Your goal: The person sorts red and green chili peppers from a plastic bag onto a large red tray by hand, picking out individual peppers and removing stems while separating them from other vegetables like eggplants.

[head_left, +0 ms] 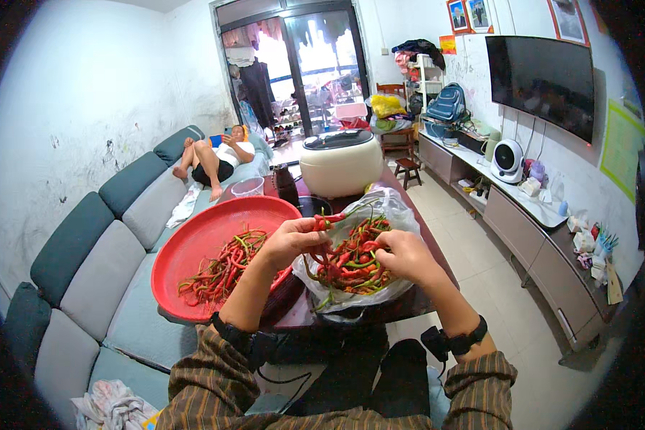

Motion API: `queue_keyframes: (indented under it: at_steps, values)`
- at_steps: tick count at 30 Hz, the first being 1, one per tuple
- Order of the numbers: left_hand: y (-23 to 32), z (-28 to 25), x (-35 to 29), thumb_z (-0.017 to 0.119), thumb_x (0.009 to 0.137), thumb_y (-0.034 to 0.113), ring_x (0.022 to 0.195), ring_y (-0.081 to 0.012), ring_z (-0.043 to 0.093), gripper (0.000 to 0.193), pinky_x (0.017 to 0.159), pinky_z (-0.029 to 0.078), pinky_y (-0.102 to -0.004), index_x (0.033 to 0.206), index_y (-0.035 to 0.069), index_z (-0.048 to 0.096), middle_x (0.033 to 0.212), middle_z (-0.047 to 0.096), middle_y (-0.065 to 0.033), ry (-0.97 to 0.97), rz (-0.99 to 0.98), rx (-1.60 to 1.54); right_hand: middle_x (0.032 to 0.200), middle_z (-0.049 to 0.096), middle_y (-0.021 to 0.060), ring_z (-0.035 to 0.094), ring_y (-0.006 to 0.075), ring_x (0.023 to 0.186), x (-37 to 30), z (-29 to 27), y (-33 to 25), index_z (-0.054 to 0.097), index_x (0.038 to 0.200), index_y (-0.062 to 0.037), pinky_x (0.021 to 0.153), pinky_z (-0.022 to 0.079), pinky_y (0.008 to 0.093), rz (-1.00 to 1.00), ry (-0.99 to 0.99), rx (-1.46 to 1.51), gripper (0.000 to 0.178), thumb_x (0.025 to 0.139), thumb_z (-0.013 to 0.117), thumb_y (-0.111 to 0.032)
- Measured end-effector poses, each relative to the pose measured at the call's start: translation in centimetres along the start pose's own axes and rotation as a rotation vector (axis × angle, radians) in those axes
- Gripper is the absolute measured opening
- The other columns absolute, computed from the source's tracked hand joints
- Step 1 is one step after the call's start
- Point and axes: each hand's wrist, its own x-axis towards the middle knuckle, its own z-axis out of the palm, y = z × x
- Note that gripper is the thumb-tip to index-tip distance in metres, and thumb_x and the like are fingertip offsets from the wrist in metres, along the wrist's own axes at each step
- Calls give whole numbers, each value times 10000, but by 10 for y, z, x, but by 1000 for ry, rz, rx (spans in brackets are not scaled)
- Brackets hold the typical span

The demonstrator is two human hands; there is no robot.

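My left hand [294,242] is closed on a few red chili peppers [327,223], raised between the basin and the bag. Below and beside it, a clear plastic bag [401,206] lies open, full of red chili peppers [352,266] with some green and orange ones and stems. Over the bag's right side, my right hand [407,256] has its fingers curled in at the peppers; what they pinch is hidden. To the left, a wide red plastic basin [183,247] holds a heap of thin red chili peppers [226,271] with green stems.
Both basin and bag rest on a dark red table [437,261]. Behind them stand a cream appliance [340,168], a clear plastic tub [248,187] and a dark bottle [286,188]. A person [218,154] reclines on the sofa [125,290] at left; a long cabinet [512,233] lines the right wall.
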Motion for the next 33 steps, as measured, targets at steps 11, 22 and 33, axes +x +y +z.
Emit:
queue_keyframes:
  at_steps: [11, 22, 33]
  values:
    - [-15, 0, 6, 579, 846, 157, 843, -205, 620, 352, 738, 514, -345, 1168, 34, 510, 995, 612, -95, -7, -49, -127, 753, 641, 159, 629, 254, 702, 13, -10, -10, 656, 863, -20, 658, 478, 363, 184, 113, 433, 284, 773, 586, -279]
    - [-19, 32, 20, 557, 842, 77, 873, -180, 602, 321, 722, 511, -309, 1156, 46, 499, 1031, 603, -90, -102, -12, -195, 775, 659, 46, 580, 90, 704, 47, 34, -12, 658, 938, -3, 651, 461, 236, 48, 51, 1042, 226, 813, 618, -186]
    - [-18, 11, 27, 542, 875, 155, 726, -181, 583, 320, 679, 474, -310, 1171, 66, 460, 844, 571, -39, 115, 94, -260, 891, 650, 133, 616, 231, 815, 8, 37, -8, 602, 1077, -49, 753, 457, 323, 138, -96, 525, 517, 832, 524, -498]
